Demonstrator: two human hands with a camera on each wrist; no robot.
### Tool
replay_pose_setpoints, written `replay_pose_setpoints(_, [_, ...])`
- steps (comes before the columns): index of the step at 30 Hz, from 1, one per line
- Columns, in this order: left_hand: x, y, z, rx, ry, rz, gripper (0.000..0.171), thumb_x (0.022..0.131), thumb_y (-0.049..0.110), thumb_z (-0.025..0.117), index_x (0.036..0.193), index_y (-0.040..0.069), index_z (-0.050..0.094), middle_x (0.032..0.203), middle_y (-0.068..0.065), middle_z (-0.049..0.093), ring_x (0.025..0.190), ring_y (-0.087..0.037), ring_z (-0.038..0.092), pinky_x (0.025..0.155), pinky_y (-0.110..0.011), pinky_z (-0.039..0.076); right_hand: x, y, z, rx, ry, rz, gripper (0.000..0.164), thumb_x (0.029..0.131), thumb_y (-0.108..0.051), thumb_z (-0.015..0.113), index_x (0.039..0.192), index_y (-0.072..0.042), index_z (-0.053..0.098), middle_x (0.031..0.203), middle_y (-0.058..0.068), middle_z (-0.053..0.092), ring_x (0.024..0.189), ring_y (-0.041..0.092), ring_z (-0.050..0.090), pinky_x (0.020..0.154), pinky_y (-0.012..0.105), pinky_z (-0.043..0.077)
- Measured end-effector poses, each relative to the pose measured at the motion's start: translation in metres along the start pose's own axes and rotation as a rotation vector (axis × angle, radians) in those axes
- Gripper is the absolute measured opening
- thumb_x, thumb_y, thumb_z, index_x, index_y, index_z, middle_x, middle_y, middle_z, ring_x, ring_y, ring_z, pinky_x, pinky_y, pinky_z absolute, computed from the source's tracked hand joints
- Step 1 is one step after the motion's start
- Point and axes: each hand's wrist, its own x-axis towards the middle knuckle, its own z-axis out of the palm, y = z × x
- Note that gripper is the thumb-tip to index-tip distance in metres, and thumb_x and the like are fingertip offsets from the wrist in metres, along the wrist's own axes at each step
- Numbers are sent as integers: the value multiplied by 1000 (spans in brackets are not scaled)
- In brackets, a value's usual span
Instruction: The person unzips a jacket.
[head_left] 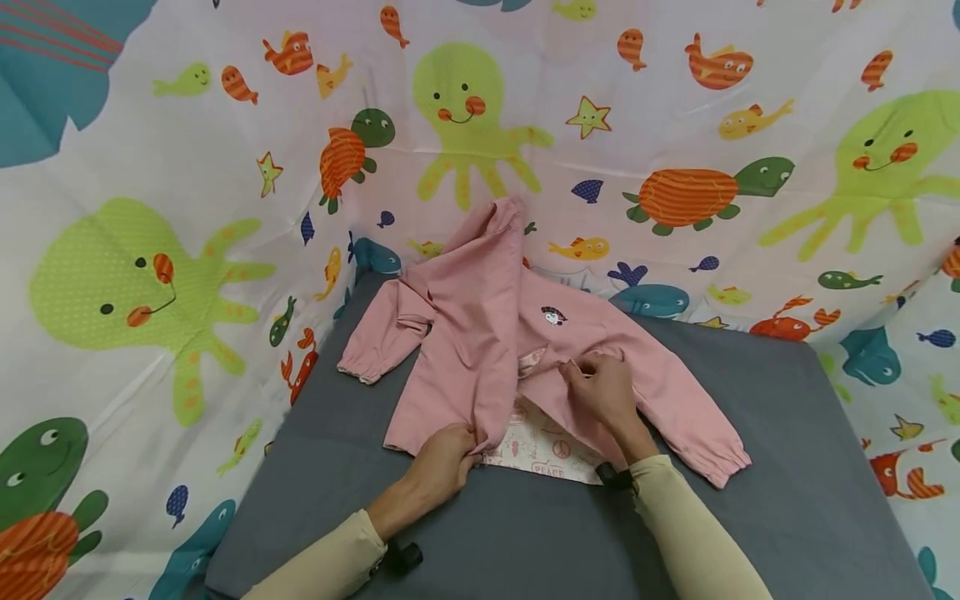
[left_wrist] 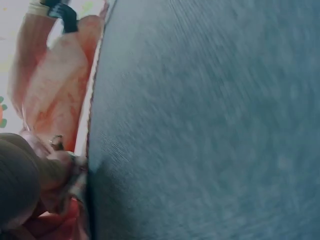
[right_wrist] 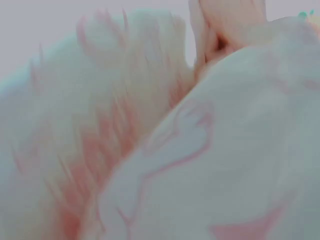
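A pink jacket with a white, pink-printed lining lies spread out, its hood end against the back curtain. My left hand grips the bottom corner of the left front panel. My right hand pinches the edge of the other panel, which is lifted so the lining shows beneath. In the left wrist view, the left hand holds bunched cloth by the table edge. The right wrist view is blurred and mostly filled by lining, with fingers at the top.
The jacket rests on a grey table. A white curtain printed with sea animals surrounds its back and sides. One sleeve lies folded at the left, and another sleeve stretches toward the right.
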Motion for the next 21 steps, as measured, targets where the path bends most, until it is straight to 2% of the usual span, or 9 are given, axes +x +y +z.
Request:
replay_pose_setpoints(4, [3,-2,1,-26,18,-18,16,86,18,79,75,18,68,82,6,62,76,-9,55,69,-27,48,6,5,-12,20,-168,2,13,90,-32,73,85,-22,79,79,-7,73,77,14,66,68,34,51])
replay_pose_setpoints(6, [4,-3,2,-26,14,-14,16,87,21,78,75,18,67,82,7,61,77,-8,55,70,-28,48,5,4,-11,35,-214,-5,13,89,-33,74,90,-22,79,83,-7,74,81,14,66,70,33,52])
replay_pose_setpoints(10, [8,-4,-2,-38,-19,7,15,88,27,78,80,19,69,81,8,60,79,-8,54,72,-28,48,2,-1,-11,23,-194,-11,12,87,-30,76,93,-21,80,87,-6,74,85,15,67,73,34,53])
replay_pose_setpoints(14, [16,-6,-11,-81,-8,-3,13,91,32,73,93,19,74,86,6,66,84,-9,58,76,-29,50,4,-6,-19,18,-173,-4,17,89,-29,73,97,-17,80,94,0,75,93,24,68,81,42,54])
replay_pose_setpoints(17, [28,-10,-21,-82,29,-37,20,94,34,69,101,16,75,94,2,70,91,-13,62,80,-34,53,7,-9,-25,24,-136,2,22,90,-29,71,103,-14,79,99,2,76,100,28,68,85,49,54])
replay_pose_setpoints(21, [52,-15,-37,-51,69,-71,29,96,33,66,111,9,73,106,-4,72,101,-21,65,87,-40,55,14,-16,-29,4,-73,-32,25,91,-28,68,108,-13,78,99,3,76,90,24,67,78,45,53])
